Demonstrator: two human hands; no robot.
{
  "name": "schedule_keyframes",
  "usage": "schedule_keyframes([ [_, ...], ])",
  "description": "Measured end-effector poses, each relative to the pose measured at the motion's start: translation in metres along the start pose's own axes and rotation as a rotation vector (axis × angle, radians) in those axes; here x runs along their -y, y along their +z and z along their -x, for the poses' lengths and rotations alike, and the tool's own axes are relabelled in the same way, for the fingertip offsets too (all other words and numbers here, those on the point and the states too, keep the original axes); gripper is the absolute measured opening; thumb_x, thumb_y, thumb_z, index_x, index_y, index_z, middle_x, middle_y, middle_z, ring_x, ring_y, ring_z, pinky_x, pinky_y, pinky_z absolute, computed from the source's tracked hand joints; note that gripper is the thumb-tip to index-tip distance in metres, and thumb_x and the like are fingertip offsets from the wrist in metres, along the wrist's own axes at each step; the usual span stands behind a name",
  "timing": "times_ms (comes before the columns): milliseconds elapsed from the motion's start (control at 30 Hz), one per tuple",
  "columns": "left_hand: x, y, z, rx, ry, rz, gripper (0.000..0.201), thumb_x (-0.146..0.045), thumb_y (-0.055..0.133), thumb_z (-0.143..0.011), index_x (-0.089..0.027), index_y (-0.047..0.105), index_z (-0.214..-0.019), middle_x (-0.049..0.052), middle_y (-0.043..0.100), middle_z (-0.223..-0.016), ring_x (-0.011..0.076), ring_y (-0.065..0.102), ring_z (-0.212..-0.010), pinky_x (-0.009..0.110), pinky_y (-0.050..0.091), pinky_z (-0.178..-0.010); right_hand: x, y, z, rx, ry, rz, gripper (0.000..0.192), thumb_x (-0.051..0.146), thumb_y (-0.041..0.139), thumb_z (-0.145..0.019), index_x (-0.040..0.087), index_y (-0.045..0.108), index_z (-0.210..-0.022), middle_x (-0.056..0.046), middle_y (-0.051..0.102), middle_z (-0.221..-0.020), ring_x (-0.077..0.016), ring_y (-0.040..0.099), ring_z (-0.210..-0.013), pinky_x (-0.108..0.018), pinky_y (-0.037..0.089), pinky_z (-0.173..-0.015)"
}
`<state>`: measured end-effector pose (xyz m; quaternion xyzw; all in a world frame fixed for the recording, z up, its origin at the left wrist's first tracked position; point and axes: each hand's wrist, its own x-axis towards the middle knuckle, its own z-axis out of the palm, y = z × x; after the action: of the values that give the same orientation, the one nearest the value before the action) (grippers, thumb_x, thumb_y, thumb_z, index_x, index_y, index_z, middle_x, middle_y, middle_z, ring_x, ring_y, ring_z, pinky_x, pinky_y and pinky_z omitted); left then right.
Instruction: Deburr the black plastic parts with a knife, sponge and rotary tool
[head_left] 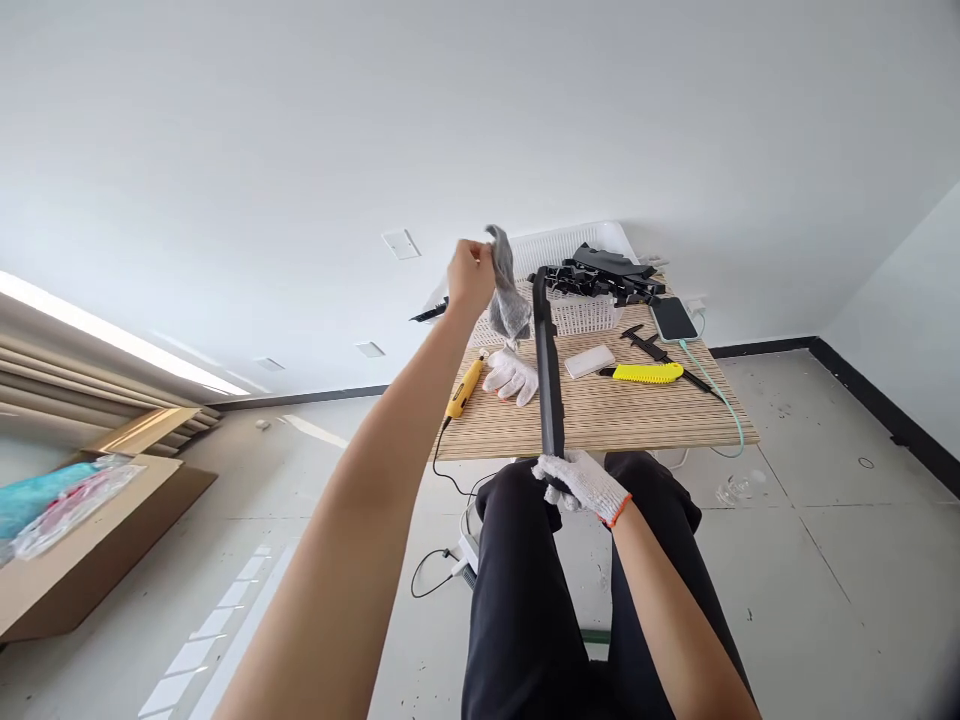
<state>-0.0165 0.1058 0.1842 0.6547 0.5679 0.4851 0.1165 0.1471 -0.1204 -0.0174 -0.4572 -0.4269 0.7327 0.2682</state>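
Left hand (pixel 469 275) bare, pinches limp grey cloth (pixel 508 295). Gloved right hand (pixel 581 484) clamps near end of long black strip (pixel 548 375): likely stiff, light; end grip levers.

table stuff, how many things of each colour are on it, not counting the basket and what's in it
Yellow: 2, the rotary tool and the yellow comb-like piece
White: 2, the spare glove and the small white box
Black: 3, the long strip held by the gloved right hand, the phone, the thin tool
Total: 7
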Motion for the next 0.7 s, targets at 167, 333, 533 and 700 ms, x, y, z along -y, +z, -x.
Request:
schedule_keyframes([
  [167, -0.036, -0.035, 0.058, -0.054, 0.109, -0.041, 0.033, -0.044, 0.020, -0.105, -0.027, 0.046, -0.116, 0.012, 0.070, -0.100, 0.0299, 0.069, -0.091, 0.054, 0.055, -0.084, 0.000, -0.002, 0.006, 0.030, -0.013, -0.015, 0.055, 0.069, 0.048, -0.093, 0.017, 0.067, -0.093, -0.004, 0.065, -0.057, -0.0069, 0.044, -0.036, -0.017, 0.029, -0.035],
  [333, -0.006, 0.016, 0.174, 0.480, 0.199, -0.139, 0.026, -0.046, 0.064, -0.088, -0.028, 0.071, -0.106, 0.012, 0.076, -0.113, 0.0359, 0.069, -0.117, 0.052, 0.058, -0.097, -0.008, -0.004, -0.001, -0.018, -0.009, 0.068, 0.059, 0.071, 0.045, -0.093, 0.016, 0.066, -0.089, -0.005, 0.065, -0.055, -0.0087, 0.043, -0.034, -0.020, 0.031, -0.035],
  [533, 0.034, 0.068, 0.188, 0.610, 0.385, -0.467, 0.049, -0.036, 0.031, -0.103, -0.024, 0.064, -0.138, 0.006, 0.033, -0.168, 0.0304, 0.015, -0.160, 0.056, 0.012, -0.132, -0.013, -0.005, -0.009, -0.159, 0.052, 0.122, 0.049, 0.063, 0.054, -0.091, 0.016, 0.065, -0.079, -0.004, 0.063, -0.052, -0.0094, 0.045, -0.037, -0.021, 0.034, -0.038],
  [700, 0.039, 0.080, 0.151, 0.510, 0.249, -0.433, 0.054, -0.020, 0.035, -0.100, -0.022, 0.050, -0.151, 0.008, 0.014, -0.174, 0.0345, -0.002, -0.161, 0.064, 0.003, -0.129, -0.012, -0.006, -0.005, -0.123, 0.011, 0.144, 0.051, 0.066, 0.054, -0.089, 0.018, 0.063, -0.075, -0.005, 0.066, -0.057, -0.0098, 0.045, -0.040, -0.023, 0.035, -0.040],
])
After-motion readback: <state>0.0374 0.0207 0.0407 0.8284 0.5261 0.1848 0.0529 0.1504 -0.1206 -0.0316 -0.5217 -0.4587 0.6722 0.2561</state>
